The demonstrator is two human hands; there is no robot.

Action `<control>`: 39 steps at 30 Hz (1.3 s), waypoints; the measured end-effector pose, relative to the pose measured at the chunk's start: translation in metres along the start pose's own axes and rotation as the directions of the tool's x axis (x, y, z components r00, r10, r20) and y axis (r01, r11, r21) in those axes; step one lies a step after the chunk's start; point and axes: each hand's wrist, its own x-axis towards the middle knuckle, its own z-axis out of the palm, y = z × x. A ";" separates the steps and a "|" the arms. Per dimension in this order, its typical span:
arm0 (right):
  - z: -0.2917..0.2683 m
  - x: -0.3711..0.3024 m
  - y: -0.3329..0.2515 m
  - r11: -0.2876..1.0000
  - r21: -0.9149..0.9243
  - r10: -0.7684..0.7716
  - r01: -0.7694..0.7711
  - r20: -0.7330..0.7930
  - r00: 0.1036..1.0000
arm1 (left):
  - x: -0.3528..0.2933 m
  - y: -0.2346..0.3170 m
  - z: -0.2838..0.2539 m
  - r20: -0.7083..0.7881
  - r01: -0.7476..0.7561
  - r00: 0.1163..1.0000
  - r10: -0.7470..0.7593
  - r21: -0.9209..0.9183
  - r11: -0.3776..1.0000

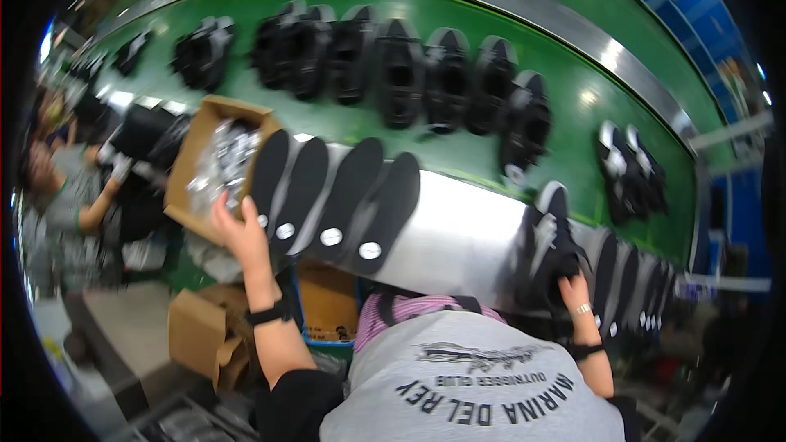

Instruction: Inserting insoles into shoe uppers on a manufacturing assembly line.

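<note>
My left hand is open, its fingers apart, at the near edge of a cardboard box. Inside that box lie clear plastic and shiny silvery packets. Beside the hand, several black insoles with round white stickers lie in a row on the metal ledge. At the right, my right hand is closed on the dark end of a black sneaker with white trim. Part of its fingers is hidden behind the shoe.
Several black shoes stand along the green belt beyond the ledge. More insoles lie at the far right. Below the ledge are an open carton and a blue-edged bin. A co-worker is at the left.
</note>
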 end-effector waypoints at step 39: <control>-0.066 -0.003 -0.002 0.808 -0.381 -0.308 0.448 0.376 0.874 | -0.315 0.172 -0.037 0.553 -0.166 0.752 0.359 -0.367 0.915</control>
